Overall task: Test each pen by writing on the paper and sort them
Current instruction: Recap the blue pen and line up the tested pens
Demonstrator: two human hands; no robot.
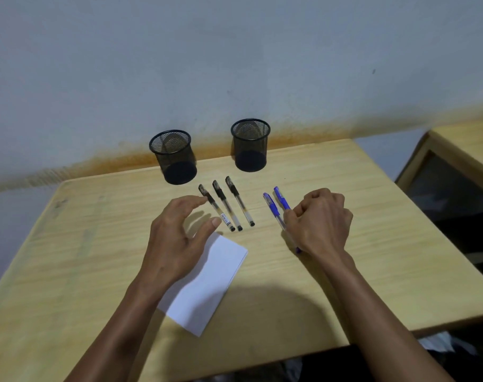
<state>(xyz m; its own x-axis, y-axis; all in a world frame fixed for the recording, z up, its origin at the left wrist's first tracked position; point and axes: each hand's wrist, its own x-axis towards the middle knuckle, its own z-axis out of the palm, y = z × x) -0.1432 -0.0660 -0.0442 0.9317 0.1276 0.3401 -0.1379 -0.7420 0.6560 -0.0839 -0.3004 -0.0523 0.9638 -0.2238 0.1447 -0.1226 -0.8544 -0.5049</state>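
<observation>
Three black capped pens lie side by side on the wooden table, pointing away from me. Two blue capped pens lie to their right. My left hand hovers open over the top left corner of a white paper, its fingertips close to the leftmost black pen. My right hand is curled, with its fingers on the lower shafts of the blue pens; whether it grips either pen I cannot tell. Two black mesh pen cups, the left cup and the right cup, stand behind the pens.
A grey wall with an orange-stained base runs behind the table. A second wooden piece of furniture stands to the right, across a dark gap. The table's front edge is near my forearms.
</observation>
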